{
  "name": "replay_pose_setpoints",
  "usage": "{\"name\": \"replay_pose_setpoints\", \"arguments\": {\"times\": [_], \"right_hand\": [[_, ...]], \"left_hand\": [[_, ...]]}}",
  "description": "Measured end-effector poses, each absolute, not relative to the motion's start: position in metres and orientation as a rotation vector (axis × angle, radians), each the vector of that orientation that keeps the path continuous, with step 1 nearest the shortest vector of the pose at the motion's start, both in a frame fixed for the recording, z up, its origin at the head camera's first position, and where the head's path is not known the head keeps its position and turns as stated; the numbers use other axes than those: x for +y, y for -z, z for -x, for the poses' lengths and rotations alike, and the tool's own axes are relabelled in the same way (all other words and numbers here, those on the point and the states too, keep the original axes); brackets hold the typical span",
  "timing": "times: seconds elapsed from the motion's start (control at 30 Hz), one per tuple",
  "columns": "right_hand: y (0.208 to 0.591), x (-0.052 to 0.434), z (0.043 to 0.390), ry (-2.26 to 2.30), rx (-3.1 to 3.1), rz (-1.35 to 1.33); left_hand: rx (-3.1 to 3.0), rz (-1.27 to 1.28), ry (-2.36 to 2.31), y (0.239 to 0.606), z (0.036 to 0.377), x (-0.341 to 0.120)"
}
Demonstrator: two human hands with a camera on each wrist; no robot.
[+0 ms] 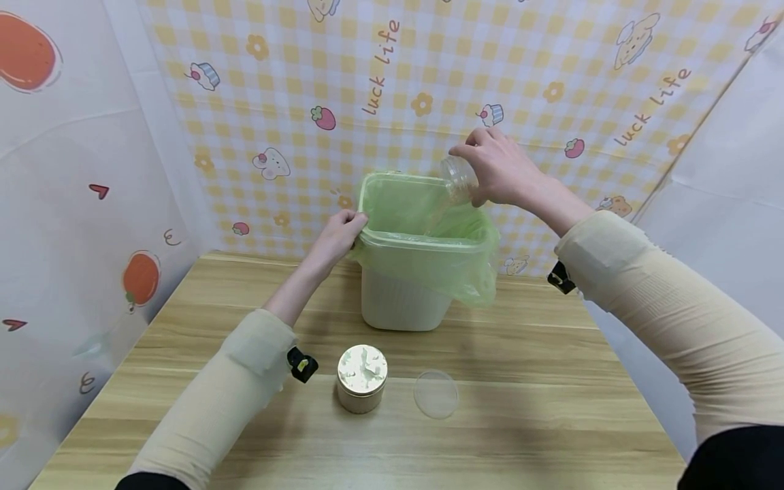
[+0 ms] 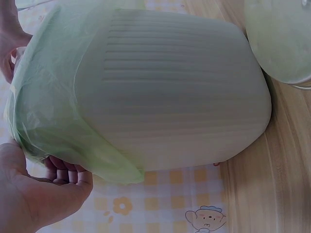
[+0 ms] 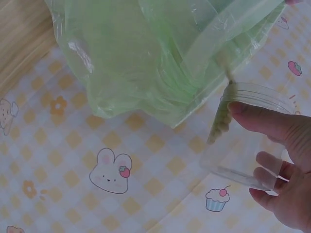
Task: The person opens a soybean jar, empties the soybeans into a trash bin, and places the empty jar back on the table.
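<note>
The right hand [image 1: 499, 167] has its grip curled round a clear jar [image 1: 459, 179], tipped over the bin [image 1: 407, 299]. The left hand [image 1: 339, 235] pinches the green bag [image 1: 471, 272] at the bin's rim.

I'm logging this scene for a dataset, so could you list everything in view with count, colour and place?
Bin: one, white, at the back of the table.
Bin liner: one, pale green, inside the bin and folded over its rim.
Open jar: one, clear, tipped over the bin, a few pale pieces in it.
Closed jar: one, cream lid, near table centre.
Loose lid: one, clear, flat, right of the closed jar.
Table: one, light wood.
Backdrop: one, yellow check with cartoons.
Left hand: grips the bin's rim.
Right hand: holds the open jar.
</note>
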State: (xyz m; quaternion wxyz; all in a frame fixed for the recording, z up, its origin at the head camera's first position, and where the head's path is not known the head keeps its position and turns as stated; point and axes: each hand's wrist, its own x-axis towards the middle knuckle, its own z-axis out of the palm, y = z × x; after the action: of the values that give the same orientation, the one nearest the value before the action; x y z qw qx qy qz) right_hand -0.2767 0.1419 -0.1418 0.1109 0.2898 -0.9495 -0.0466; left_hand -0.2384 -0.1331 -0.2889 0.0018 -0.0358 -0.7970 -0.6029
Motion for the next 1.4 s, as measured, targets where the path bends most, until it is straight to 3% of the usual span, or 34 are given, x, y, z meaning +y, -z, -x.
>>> {"name": "replay_pose_setpoints", "arguments": {"times": [0.93,1.4], "right_hand": [[0.158,0.148,0.278,0.377,-2.266,-1.239],[0.158,0.143,0.275,0.608,-2.152,-1.28]], "left_hand": [[-2.491,0.115,1.904,0.29,0.239,-0.131],[-2.492,0.113,1.895,0.29,0.239,-0.132]]}}
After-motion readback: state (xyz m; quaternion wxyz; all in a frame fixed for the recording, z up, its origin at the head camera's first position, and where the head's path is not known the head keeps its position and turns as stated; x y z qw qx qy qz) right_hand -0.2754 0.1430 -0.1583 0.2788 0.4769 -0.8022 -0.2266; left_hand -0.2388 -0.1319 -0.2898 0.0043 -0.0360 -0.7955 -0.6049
